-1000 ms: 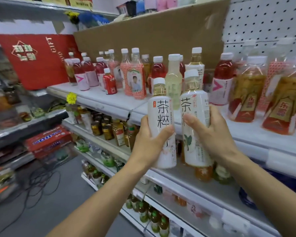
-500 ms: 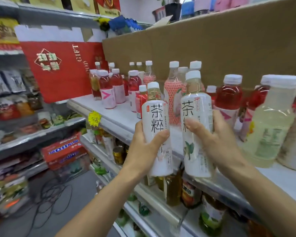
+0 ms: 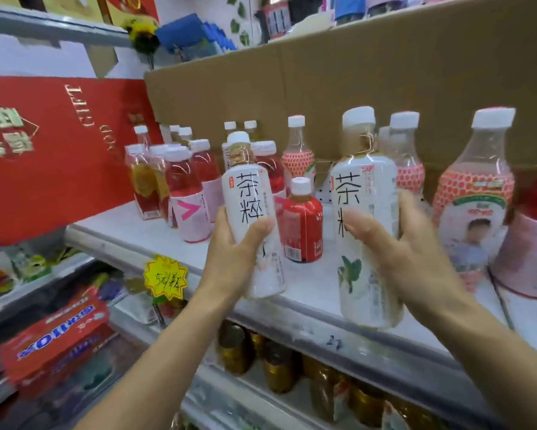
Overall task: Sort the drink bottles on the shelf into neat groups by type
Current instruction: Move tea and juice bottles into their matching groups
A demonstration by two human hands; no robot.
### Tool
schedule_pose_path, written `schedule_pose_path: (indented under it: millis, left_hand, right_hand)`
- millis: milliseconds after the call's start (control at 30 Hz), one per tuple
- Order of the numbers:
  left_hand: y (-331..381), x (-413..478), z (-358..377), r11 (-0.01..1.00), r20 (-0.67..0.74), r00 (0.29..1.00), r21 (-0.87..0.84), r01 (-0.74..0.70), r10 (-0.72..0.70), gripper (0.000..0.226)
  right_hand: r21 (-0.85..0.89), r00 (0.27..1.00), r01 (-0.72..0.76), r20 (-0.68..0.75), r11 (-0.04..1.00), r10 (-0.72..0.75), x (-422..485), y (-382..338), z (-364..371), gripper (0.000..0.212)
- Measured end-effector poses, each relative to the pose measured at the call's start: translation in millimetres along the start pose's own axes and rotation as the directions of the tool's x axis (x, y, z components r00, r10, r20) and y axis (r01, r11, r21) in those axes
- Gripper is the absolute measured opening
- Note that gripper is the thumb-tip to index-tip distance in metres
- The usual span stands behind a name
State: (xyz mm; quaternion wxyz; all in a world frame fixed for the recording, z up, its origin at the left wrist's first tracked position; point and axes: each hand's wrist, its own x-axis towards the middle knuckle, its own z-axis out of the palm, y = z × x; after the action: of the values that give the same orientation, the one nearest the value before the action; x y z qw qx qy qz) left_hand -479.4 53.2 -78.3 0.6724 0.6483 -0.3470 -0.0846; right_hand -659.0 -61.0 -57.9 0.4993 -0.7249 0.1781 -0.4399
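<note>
Bright, diffuse light fills the aisle; shadows on the white shelf (image 3: 155, 237) are faint and soft. Motion blur smears everything, worst below the shelf on the red snack box (image 3: 56, 339) and gold cans (image 3: 236, 349). Above it, black characters on the left tea bottle (image 3: 251, 209) and right tea bottle (image 3: 366, 212) are readable. Wide-angle distortion bows the shelf's front edge.

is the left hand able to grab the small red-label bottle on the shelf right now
Probably not yet: the left hand is full, gripping a white tea bottle. The small red-label bottle stands just behind it, nothing else in front.
</note>
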Motion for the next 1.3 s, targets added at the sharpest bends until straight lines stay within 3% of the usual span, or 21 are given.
schedule_pose_path:
  millis: [200,433,667,800,900,1000,1067,1167,1233,1300]
  left_hand:
    - [-35.2,76.3,-40.4,1.000,0.066,0.998,0.016,0.005,-0.006,0.056]
    - [-54.0,123.1,-36.1,0.999,0.120,0.992,0.031,-0.042,0.038,0.079]
    - [-58.5,147.7,-30.5,0.999,0.132,0.991,0.038,-0.016,0.011,0.085]
    - [-63.7,140.8,-44.1,0.998,0.152,0.988,0.053,0.025,-0.032,0.088]
    - [-66.3,110.3,-65.6,0.972,0.272,0.957,0.178,-0.154,0.102,0.085]
    - [-74.2,92.1,-90.9,0.837,0.345,0.883,0.334,-0.433,0.319,0.072]
    - [-78.8,92.6,-105.1,0.781,0.280,0.861,0.367,-0.505,0.424,0.062]
    - [-81.0,105.3,-125.1,0.804,0.058,0.877,0.375,-0.463,0.478,0.057]
    - [-82.1,120.3,-136.8,0.845,-0.041,0.900,0.363,-0.392,0.434,0.063]
    - [-83.6,137.0,-144.2,0.891,-0.031,0.941,0.333,-0.309,0.338,0.075]
  right_hand:
    - [-0.007,0.995,-0.006,-0.104,1.000,0.005,17.1,-2.9,67.1,0.056]
    - [-0.069,0.965,-0.016,-0.260,0.997,-0.003,21.2,7.7,108.3,0.054]
    - [-0.176,0.969,-0.072,-0.244,0.982,0.027,15.1,11.1,112.6,0.067]
    - [-0.256,0.983,-0.113,-0.167,0.960,0.071,12.2,5.0,115.5,0.063]
    - [-0.493,0.992,-0.118,-0.101,0.862,0.078,9.9,2.9,109.7,0.055]
    - [-0.561,0.991,-0.129,-0.100,0.817,0.088,6.9,1.2,110.3,0.051]
    - [-0.548,0.990,-0.138,-0.108,0.825,0.094,8.9,0.2,118.0,0.053]
    - [-0.557,0.991,-0.130,-0.076,0.820,0.106,17.9,-1.0,140.0,0.055]
    - [-0.582,0.992,-0.128,-0.068,0.803,0.109,27.1,0.1,160.0,0.055]
    - [-0.626,0.993,-0.120,-0.072,0.771,0.095,39.3,2.0,182.7,0.056]
